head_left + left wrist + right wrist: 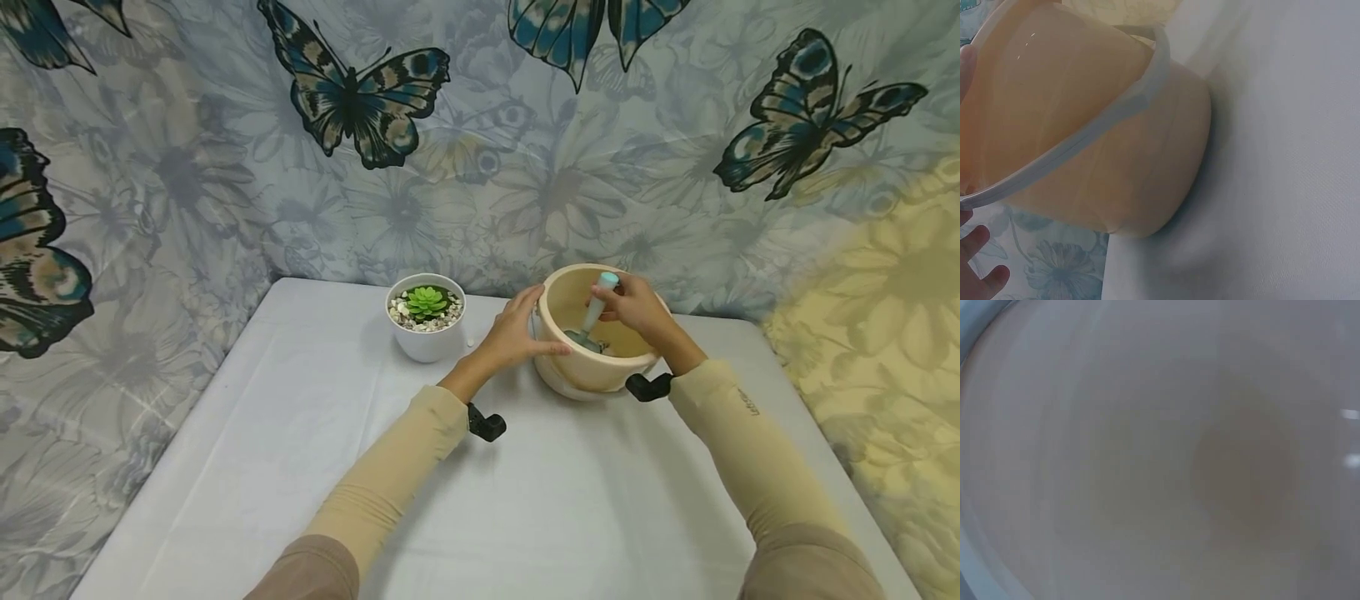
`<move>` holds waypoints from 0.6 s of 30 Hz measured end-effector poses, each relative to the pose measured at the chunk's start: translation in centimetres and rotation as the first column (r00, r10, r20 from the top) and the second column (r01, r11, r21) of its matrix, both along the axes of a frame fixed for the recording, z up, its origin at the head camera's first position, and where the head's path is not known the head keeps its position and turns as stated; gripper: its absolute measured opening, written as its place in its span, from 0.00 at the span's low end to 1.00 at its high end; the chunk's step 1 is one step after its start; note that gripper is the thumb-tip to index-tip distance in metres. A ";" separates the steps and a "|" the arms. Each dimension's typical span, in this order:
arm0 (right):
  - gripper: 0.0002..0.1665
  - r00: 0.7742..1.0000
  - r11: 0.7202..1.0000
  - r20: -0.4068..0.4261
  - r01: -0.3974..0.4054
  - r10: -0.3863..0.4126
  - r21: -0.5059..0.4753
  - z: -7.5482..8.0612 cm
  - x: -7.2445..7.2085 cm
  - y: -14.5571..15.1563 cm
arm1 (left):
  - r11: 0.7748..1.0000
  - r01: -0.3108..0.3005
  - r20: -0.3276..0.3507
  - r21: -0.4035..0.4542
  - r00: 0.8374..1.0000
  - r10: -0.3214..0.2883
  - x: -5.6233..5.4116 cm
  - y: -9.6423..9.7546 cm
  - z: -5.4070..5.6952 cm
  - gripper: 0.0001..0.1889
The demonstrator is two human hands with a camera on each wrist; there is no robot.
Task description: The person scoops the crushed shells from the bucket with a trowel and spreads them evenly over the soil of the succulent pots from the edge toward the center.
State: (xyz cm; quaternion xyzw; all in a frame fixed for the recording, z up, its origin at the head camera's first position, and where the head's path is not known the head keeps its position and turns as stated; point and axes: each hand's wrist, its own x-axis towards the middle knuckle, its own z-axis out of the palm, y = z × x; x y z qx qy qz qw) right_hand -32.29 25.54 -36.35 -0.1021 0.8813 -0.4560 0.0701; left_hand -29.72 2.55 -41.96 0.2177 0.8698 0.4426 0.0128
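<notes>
A cream plastic bucket (592,379) with a pale grey handle (1094,128) stands upright at the back right of the table. My left hand (513,329) holds its left side, the thumb across the front of the rim and the fingers spread toward the far side. Over the opening, my right hand (637,312) grips the pale teal handle of a small trowel (597,308). The trowel slants down into the bucket, its grey-green head low inside and partly hidden by the front rim. A blurred pale bucket wall (1147,456) fills the right wrist view.
Left of the bucket stands a white pot (426,342) with a green succulent (426,302) and pebbles. A white cloth covers the table (525,500). Butterfly-printed fabric (405,200) hangs close behind the table and along its left side. Black wrist mounts (487,423) jut below both wrists.
</notes>
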 end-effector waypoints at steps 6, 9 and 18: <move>0.25 1.000 0.999 0.013 0.002 -0.001 -0.045 -0.2 -0.3 -0.1 | 1.000 -0.013 -0.007 -0.025 1.000 0.013 0.1 -0.2 0.2 0.57; 0.26 0.999 0.996 0.039 0.012 -0.009 -0.083 0.1 -0.2 -0.2 | 1.000 -0.013 -0.012 -0.026 1.000 0.012 0.1 -0.2 0.3 0.57; 0.27 0.993 0.976 0.100 0.085 -0.066 -0.201 0.0 -0.1 0.1 | 0.999 -0.022 -0.038 -0.033 0.999 0.021 0.1 -0.1 0.1 0.56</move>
